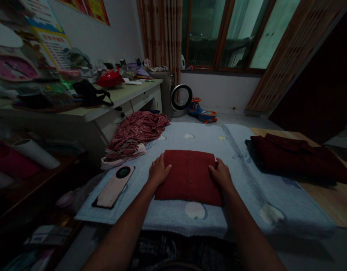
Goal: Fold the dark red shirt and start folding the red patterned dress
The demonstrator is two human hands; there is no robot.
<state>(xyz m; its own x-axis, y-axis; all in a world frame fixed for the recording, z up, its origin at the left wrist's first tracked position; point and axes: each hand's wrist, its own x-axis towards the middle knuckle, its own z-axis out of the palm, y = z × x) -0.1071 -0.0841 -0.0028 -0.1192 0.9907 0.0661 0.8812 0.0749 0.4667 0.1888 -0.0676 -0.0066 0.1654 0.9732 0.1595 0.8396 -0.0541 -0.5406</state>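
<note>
A dark red shirt (187, 177), folded into a neat rectangle with its buttoned front up, lies on a light blue blanket (187, 222) with white hearts. On its left edge my left hand (159, 169) grips the cloth, thumb on top and fingers at the side. My right hand (221, 174) has hold of the right edge in the same way. The fingertips under the edges are partly hidden. A phone (113, 188) lies back side up to the left of my left hand.
Crumpled red patterned cloth (138, 130) is heaped at the blanket's far left. Dark folded clothes (297, 156) are stacked on the right. A cluttered desk (128, 98) stands at the left, with a blue ride-on toy (201, 112) on the floor below the window.
</note>
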